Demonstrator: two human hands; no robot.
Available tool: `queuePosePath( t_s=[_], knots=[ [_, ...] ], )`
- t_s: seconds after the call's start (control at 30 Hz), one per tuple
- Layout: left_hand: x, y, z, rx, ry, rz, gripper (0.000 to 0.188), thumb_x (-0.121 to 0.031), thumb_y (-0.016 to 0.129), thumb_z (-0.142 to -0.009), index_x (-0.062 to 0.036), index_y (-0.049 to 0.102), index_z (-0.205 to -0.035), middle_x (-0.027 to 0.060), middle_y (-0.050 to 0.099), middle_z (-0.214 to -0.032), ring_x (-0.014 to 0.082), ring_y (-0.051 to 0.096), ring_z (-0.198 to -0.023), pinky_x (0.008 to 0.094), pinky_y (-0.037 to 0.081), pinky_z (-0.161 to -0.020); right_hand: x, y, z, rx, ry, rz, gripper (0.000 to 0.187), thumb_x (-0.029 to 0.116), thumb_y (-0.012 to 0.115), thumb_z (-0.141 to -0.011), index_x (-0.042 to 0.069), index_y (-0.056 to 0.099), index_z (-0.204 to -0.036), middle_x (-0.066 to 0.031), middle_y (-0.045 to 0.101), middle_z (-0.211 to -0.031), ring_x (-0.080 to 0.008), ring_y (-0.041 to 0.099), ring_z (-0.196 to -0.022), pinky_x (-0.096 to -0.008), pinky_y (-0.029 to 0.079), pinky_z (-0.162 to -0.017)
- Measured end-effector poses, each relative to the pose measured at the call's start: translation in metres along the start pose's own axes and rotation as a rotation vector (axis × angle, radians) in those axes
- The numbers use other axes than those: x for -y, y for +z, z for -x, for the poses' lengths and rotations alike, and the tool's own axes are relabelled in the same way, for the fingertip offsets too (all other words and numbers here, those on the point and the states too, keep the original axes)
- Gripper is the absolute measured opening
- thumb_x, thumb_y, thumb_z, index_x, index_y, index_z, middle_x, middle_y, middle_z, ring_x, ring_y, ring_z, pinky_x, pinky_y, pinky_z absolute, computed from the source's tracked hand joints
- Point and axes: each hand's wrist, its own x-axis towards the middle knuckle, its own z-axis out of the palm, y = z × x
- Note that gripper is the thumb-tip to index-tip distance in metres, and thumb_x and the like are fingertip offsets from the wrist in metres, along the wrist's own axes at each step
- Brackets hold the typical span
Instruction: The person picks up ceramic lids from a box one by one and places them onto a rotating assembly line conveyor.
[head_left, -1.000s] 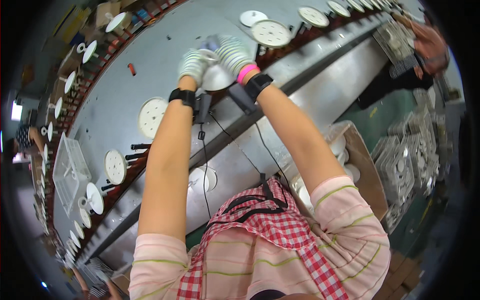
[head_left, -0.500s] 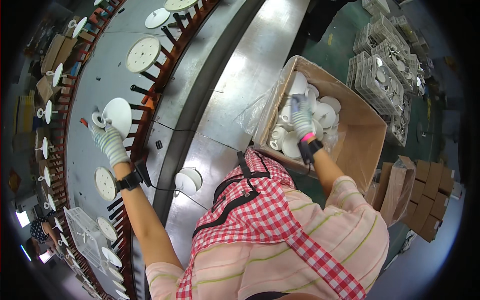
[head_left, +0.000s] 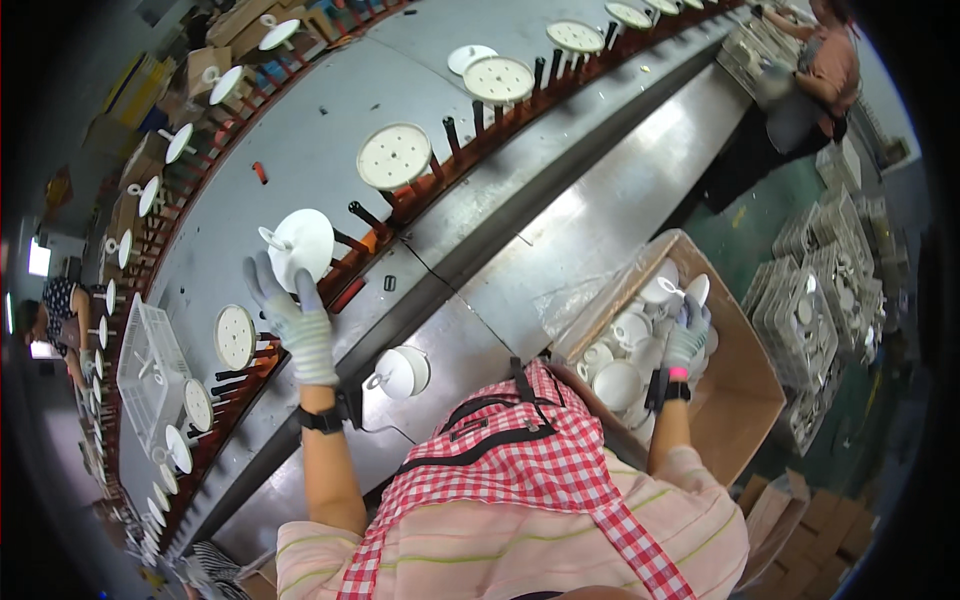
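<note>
My left hand [head_left: 303, 340], in a striped knit glove, has its fingers spread beside a white disc with a ring handle [head_left: 305, 245]. That disc stands tilted on a peg of the conveyor rack; whether a fingertip still touches it, I cannot tell. Over a cardboard box [head_left: 740, 400] on the right, my gloved right hand [head_left: 686, 342] has closed fingers at a second white ring-handled disc [head_left: 699, 290], which tilts up above the pile. Several loose white discs and cups [head_left: 618, 384] lie under and beside this hand. Two stacked white discs [head_left: 405, 372] rest on the metal ledge between my arms.
Dark pegs and pale perforated discs [head_left: 394, 156] line the curved rack. A white plastic crate [head_left: 150, 370] stands at left. Stacked grey crates [head_left: 795, 315] hold more parts beyond the box. One co-worker [head_left: 825, 75] is at far right, another [head_left: 60, 320] at far left.
My view has turned, so the rack and box appear shifted. My left hand's fingers have opened from the ring-handled disc. My right hand has gone from reaching in the pile to gripping a disc.
</note>
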Motion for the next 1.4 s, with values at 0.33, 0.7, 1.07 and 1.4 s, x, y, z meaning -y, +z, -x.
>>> queuePosePath(
  t_s=[0.33,0.7,1.07,1.4],
  knots=[
    [-0.124,0.04,0.047,1.06,-0.67,1.129,0.057,-0.034,0.055,-0.087,-0.0048,0.037,-0.133,0.0074,0.055,-0.115,0.0136,0.053,-0.102,0.0276,0.045,-0.085,0.257,0.029,0.037,1.012,0.176,-1.063,0.042,0.018,0.056,-0.081,0.002,0.052,-0.12,-0.0039,0.054,-0.105,-0.0101,0.049,-0.092,-0.0246,0.042,-0.078],
    [-0.085,0.036,0.058,0.855,-0.553,1.287,0.065,-0.035,0.052,-0.09,-0.0012,0.023,-0.138,0.0169,0.048,-0.124,0.0232,0.052,-0.11,0.0325,0.042,-0.094,0.292,0.157,-0.008,0.549,-0.838,-0.616,0.034,0.026,0.067,-0.073,0.013,0.065,-0.104,-0.0153,0.052,-0.119,-0.0341,0.044,-0.116,-0.0409,0.037,-0.097],
    [-0.053,0.029,0.08,1.005,-0.574,1.086,0.056,-0.034,0.052,-0.089,0.0033,0.036,-0.128,0.0142,0.055,-0.106,0.02,0.057,-0.098,0.0299,0.046,-0.084,0.331,0.26,-0.178,0.474,-0.513,0.151,0.06,0.056,0.037,-0.087,0.006,0.056,-0.116,-0.0237,0.057,-0.11,-0.0386,0.054,-0.103,-0.0426,0.04,-0.091],
    [-0.116,0.132,-0.061,0.473,-0.159,0.626,0.052,-0.043,0.038,-0.088,-0.0007,0.048,-0.117,0.0265,0.052,-0.115,0.0419,0.05,-0.107,0.0429,0.038,-0.094,0.337,0.244,-0.103,0.325,-0.956,0.342,0.044,0.041,0.037,-0.089,0.007,0.06,-0.105,-0.0168,0.059,-0.106,-0.0359,0.055,-0.096,-0.0467,0.043,-0.084]
  ],
)
